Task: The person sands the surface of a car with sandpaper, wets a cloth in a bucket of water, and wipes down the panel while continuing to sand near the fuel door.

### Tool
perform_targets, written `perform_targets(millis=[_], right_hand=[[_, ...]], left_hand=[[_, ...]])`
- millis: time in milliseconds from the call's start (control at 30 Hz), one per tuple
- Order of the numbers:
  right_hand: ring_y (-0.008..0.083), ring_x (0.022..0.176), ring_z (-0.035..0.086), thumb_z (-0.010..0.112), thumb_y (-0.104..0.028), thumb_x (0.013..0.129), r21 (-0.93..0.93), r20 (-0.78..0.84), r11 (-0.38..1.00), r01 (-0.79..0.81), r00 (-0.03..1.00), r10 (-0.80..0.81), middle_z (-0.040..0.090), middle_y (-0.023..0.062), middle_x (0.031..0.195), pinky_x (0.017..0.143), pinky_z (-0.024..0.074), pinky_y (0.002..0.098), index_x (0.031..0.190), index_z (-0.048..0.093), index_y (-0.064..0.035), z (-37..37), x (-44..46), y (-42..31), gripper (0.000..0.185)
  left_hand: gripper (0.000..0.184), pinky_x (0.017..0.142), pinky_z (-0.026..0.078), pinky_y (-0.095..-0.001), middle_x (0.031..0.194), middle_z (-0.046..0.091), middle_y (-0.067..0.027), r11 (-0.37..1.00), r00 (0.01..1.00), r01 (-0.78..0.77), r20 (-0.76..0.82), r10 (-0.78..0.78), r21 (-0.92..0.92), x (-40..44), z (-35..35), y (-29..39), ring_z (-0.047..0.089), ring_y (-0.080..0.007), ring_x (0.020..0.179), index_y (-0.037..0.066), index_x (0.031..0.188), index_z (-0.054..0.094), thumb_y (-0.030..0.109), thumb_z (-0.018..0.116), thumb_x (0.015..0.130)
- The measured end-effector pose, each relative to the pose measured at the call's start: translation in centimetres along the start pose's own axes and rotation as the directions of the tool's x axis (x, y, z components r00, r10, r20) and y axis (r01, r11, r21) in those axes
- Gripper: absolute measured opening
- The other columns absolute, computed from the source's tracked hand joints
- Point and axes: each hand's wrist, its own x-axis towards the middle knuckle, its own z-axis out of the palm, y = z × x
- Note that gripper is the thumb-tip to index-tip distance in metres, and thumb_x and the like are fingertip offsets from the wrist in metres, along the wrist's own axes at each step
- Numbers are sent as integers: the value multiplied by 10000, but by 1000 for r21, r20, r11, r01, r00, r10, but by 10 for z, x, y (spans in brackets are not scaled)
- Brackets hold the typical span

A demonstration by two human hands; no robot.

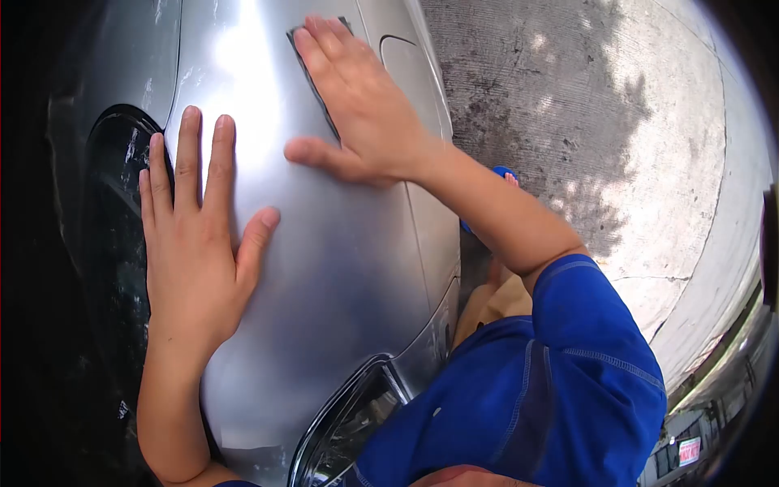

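Observation:
My left hand (195, 252) lies flat on the silver car panel (308, 276), fingers spread, beside the dark car window (114, 219). It holds nothing. Farther up the same panel, my right hand (369, 109) presses down on a thin, dark grey sheet of sandpaper (295, 39). The fingers lie together over the sheet and the thumb sticks out to the left. Most of the sandpaper is hidden beneath the palm; only its left edge and top corners show. My right hand is slightly blurred.
A smaller car window (349, 430) with a bright trim is close to my body at the bottom. Panel seams run along the car's right side. Beyond it lies concrete ground (552, 105) with patches of shade. A blue slipper (503, 172) shows beside the car.

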Motion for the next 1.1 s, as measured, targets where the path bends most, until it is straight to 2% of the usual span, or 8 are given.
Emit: perform_targets(millis=[67,200,233,400,533,733,967,1100], right_hand=[[446,1682,119,227,-672,1137,-94,80,993,-76,993,84,195,377,1757,1388,89,474,1678,155,166,-4,106,46,1000],[489,1621,287,553,-633,1060,24,-58,1000,8,998,-7,339,323,1725,1325,253,551,1644,340,115,7,1,11,972],[472,1655,228,535,-652,1064,7,152,999,-37,988,36,279,308,1761,1339,224,554,1683,287,84,-11,-63,-32,993],[414,1700,121,429,-653,1115,111,233,980,-167,963,138,250,273,1786,1351,169,571,1708,265,43,-20,-116,-52,929],[430,1681,166,465,-669,1093,-37,71,993,-109,991,112,270,273,1777,1341,193,568,1701,282,44,-15,23,40,955],[454,1653,234,519,-693,1059,83,249,994,-74,967,51,301,273,1765,1326,230,564,1690,307,44,-20,-112,-62,994],[448,1618,319,563,-718,1026,-50,107,998,-46,993,52,345,276,1744,1307,270,557,1670,362,28,-3,0,25,1006],[419,1596,374,573,-729,1013,34,188,999,-36,982,29,376,280,1728,1295,290,551,1654,414,6,-9,-60,-31,988]], left_hand=[[818,1321,183,-659,1824,224,-176,1000,999,-10,-35,11,26,6,4,2,201,-537,1644,143,1750,304,416,638,1056],[812,1330,179,-638,1828,226,-154,994,1000,-17,-17,19,104,3,9,0,179,-503,1662,155,1759,283,490,584,1084],[806,1337,177,-616,1829,229,-152,994,1000,-13,-4,14,108,3,4,1,171,-492,1668,159,1760,282,501,569,1090],[783,1344,179,-592,1830,230,-149,991,1000,-10,20,7,133,7,0,2,165,-472,1676,164,1762,280,506,539,1107],[771,1345,182,-590,1832,226,-147,986,1000,-16,1,16,164,6,4,1,165,-476,1675,173,1765,274,493,529,1112],[763,1347,185,-586,1833,220,-145,992,1000,-4,22,2,126,11,-3,4,169,-484,1672,174,1766,271,473,525,1111],[765,1344,200,-584,1833,217,-146,984,999,-9,-31,15,176,13,15,-1,193,-499,1658,152,1762,271,480,514,1115],[760,1340,219,-581,1828,231,-146,992,999,-30,-16,32,126,10,8,0,207,-506,1651,145,1755,288,480,521,1114]])
